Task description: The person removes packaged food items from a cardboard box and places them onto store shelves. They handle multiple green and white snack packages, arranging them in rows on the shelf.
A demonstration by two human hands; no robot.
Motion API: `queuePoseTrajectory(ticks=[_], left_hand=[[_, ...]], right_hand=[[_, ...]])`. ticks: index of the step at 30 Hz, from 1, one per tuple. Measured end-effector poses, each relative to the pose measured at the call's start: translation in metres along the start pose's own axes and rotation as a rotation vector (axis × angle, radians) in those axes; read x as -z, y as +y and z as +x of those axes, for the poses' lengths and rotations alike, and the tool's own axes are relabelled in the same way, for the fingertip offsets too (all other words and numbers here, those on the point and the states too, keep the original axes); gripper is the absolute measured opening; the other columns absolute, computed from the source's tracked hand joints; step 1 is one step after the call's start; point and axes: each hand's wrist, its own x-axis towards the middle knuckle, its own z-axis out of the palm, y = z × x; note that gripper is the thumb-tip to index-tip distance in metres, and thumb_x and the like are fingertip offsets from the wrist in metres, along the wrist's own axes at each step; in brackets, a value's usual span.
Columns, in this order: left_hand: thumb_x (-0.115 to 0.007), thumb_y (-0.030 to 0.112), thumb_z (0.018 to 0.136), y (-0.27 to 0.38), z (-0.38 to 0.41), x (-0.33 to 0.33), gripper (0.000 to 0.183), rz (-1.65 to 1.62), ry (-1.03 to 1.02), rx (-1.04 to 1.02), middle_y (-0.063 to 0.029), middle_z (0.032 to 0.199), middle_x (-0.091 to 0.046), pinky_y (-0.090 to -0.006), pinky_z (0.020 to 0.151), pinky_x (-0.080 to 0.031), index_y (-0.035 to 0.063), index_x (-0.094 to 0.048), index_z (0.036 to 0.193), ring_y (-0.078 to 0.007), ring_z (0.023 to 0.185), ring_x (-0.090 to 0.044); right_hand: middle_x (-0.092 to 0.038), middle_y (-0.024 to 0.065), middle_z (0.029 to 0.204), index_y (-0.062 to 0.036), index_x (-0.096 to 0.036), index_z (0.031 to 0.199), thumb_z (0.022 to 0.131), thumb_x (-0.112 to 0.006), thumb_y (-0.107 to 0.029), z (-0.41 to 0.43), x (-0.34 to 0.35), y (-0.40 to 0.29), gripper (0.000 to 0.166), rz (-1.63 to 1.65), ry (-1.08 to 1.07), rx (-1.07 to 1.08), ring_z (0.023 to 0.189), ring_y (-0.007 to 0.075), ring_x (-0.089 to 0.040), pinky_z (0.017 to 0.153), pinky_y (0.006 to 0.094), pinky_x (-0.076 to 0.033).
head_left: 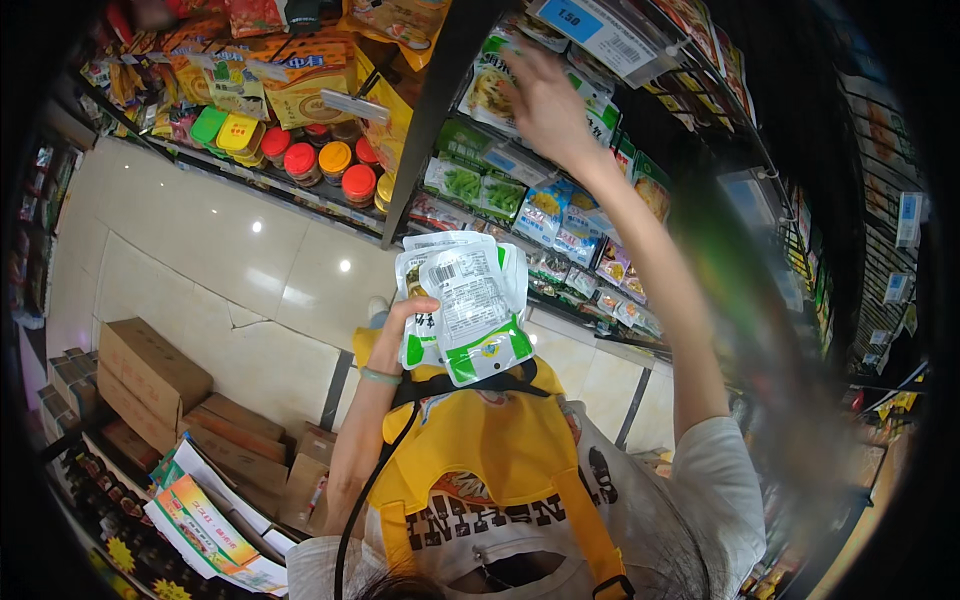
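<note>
My left hand [405,319] grips a small stack of white and green plastic food pouches [472,289] in front of my yellow apron [480,442]. Its thumb lies over their left side, and the top pouch shows a printed back with a barcode. My right hand [547,105] reaches up to the shelf rack, blurred by motion, with its fingers apart and nothing visible in them. Just beside and behind those fingers stands a white food pouch [487,94] with a noodle-like picture. Whether the fingertips touch it, I cannot tell.
Lower shelf rows hold green snack packets [457,180] and blue packets [540,210]. A price-tag holder [600,34] juts out above my right hand. Lidded jars [301,163] line the left shelf beyond a dark upright [435,97]. Cardboard boxes [154,375] stand on the tiled floor [217,300].
</note>
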Motion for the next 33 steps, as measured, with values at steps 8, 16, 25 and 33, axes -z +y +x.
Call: queuePoseTrajectory(ticks=[8, 16, 25, 33], left_hand=[[-0.055, 0.027, 0.075, 0.0, -0.009, -0.011, 0.05, 0.025, -0.026, -0.014, -0.0129, 0.106, -0.062, -0.0317, 0.083, -0.048, -0.0036, -0.053, 0.115, -0.0211, 0.092, -0.061], [-0.055, 0.026, 0.075, -0.004, -0.011, -0.004, 0.055, -0.025, -0.066, -0.003, -0.0147, 0.112, -0.06, -0.0325, 0.087, -0.046, -0.0044, -0.049, 0.121, -0.0234, 0.099, -0.059], [-0.055, 0.027, 0.076, 0.005, -0.019, -0.018, 0.051, 0.061, -0.019, 0.032, -0.0133, 0.108, -0.061, -0.0314, 0.085, -0.047, -0.004, -0.052, 0.116, -0.0214, 0.095, -0.06], [-0.053, 0.027, 0.076, -0.006, -0.005, -0.005, 0.055, -0.003, -0.047, -0.028, -0.0148, 0.114, -0.059, -0.0337, 0.089, -0.046, -0.0044, -0.048, 0.122, -0.024, 0.099, -0.059]], right_hand=[[-0.025, 0.0151, 0.146, -0.0103, -0.032, 0.139, 0.09, -0.04, -0.007, -0.004, -0.04, 0.035, 0.05, 0.139, -0.147, 0.072, 0.134, 0.0363, -0.022, 0.11, 0.0439, -0.025], [-0.017, 0.0218, 0.147, -0.0064, -0.022, 0.142, 0.08, -0.057, -0.041, 0.01, -0.012, 0.034, 0.08, 0.07, -0.453, 0.091, 0.136, 0.0382, -0.016, 0.11, 0.0461, -0.022], [-0.021, 0.0384, 0.137, -0.0033, -0.03, 0.138, 0.084, -0.054, -0.028, 0.023, -0.034, -0.002, 0.063, -0.166, -0.436, -0.037, 0.124, 0.0545, -0.029, 0.101, 0.0459, -0.035], [-0.005, 0.0274, 0.147, -0.009, -0.019, 0.143, 0.091, -0.033, -0.056, 0.001, -0.047, 0.006, 0.071, 0.01, -0.329, -0.064, 0.134, 0.0487, -0.007, 0.103, 0.0623, -0.019]])
